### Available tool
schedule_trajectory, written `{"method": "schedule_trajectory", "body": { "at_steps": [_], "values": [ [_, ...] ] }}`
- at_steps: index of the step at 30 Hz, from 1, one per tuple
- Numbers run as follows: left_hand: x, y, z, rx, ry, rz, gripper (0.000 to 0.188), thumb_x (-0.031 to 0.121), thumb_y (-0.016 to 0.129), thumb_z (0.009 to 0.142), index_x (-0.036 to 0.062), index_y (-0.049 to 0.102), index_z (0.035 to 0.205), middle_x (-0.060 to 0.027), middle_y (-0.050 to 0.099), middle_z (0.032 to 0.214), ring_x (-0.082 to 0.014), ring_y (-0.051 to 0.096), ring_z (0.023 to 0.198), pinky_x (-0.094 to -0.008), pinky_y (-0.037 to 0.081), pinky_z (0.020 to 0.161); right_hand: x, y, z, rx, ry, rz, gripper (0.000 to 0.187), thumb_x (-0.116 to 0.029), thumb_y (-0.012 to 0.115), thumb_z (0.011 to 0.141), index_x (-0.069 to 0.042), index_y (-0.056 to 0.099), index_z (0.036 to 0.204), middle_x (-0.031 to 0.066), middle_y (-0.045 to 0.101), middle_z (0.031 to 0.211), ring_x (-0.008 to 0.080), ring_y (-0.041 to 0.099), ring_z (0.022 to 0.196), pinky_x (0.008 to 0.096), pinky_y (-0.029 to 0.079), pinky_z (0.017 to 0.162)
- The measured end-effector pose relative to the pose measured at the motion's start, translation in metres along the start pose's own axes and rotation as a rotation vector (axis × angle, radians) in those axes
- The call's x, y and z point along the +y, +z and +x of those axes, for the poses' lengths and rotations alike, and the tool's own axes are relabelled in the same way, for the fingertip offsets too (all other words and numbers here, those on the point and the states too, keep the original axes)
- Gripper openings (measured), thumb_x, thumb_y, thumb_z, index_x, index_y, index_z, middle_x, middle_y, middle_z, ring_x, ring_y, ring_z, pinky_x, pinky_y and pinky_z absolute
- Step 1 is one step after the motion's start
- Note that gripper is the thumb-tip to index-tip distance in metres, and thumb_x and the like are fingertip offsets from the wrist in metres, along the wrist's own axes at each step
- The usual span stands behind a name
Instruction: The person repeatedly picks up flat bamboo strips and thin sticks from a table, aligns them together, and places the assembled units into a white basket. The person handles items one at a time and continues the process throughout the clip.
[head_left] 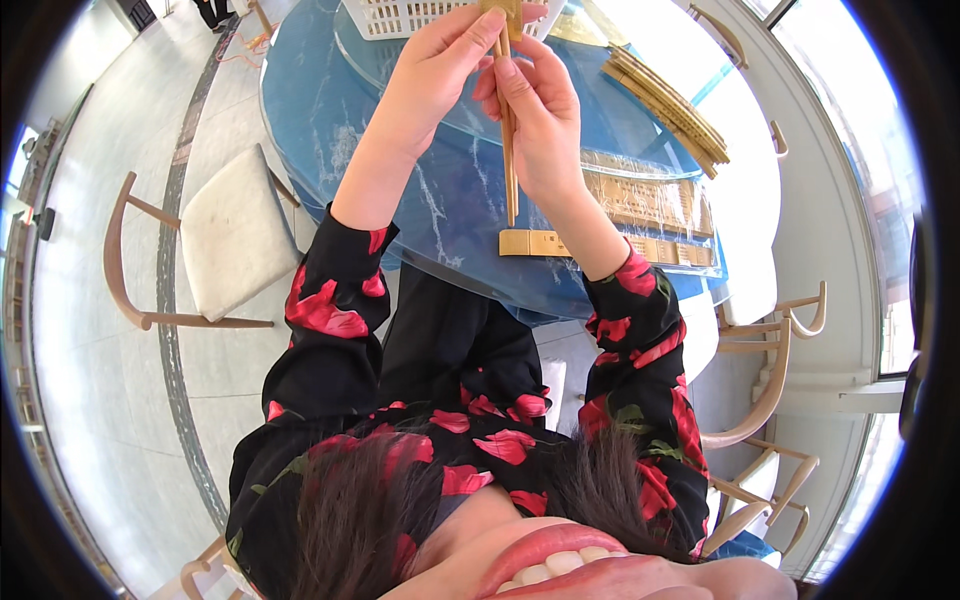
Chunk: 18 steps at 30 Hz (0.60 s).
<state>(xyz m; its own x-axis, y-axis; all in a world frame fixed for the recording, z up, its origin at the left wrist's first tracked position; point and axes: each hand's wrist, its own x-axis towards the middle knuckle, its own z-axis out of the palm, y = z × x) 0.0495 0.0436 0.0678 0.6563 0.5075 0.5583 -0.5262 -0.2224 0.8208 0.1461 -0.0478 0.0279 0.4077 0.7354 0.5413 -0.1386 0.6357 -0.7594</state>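
My left hand [440,65] is closed at the top, its thumb pressing a small gold paper sleeve [513,18]. Below it, my right hand [540,110] wraps its thumb and fingers round a pair of wooden chopsticks [510,185]. The chopsticks stand nearly lengthwise in view, with their upper ends at the sleeve; how far in they reach is hidden by my fingers. Near their lower tips lies a row of flat gold sleeves [520,242], partly behind my right forearm. A clear plastic pack of gold sleeves [640,200] lies beside that row.
A blue marbled round table [320,130] bears everything. On it a white slotted basket [385,20] stands at the far side, and a pile of long gold strips [665,110] lies to the right. A chair with a pale seat [235,235] stands left; more wooden chairs [770,350] stand right.
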Motion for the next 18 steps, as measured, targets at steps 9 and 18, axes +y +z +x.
{"method": "schedule_trajectory", "body": {
  "at_steps": [9,18],
  "values": [
    [-0.016,0.010,-0.006,0.241,0.227,0.190,0.014,0.009,0.069,0.098,0.0002,0.067,0.108,-0.0039,0.071,0.100,-0.0078,0.065,0.092,-0.0229,0.050,0.082,-0.007,-0.011,-0.003,0.011,-0.098,-0.011,0.028,-0.010,0.056,0.106,-0.004,0.054,0.133,0.0040,0.066,0.088,0.0086,0.059,0.077,0.0225,0.046,0.068],
    [-0.015,0.029,-0.005,0.314,0.338,0.397,0.010,0.005,0.069,0.094,-0.0012,0.066,0.101,-0.0038,0.071,0.093,-0.0090,0.065,0.088,-0.0265,0.053,0.084,-0.021,-0.011,-0.002,0.096,-0.293,-0.489,0.018,-0.011,0.054,0.106,0.001,0.055,0.120,0.0062,0.068,0.079,0.0110,0.064,0.069,0.0255,0.051,0.062]
  ]
}}
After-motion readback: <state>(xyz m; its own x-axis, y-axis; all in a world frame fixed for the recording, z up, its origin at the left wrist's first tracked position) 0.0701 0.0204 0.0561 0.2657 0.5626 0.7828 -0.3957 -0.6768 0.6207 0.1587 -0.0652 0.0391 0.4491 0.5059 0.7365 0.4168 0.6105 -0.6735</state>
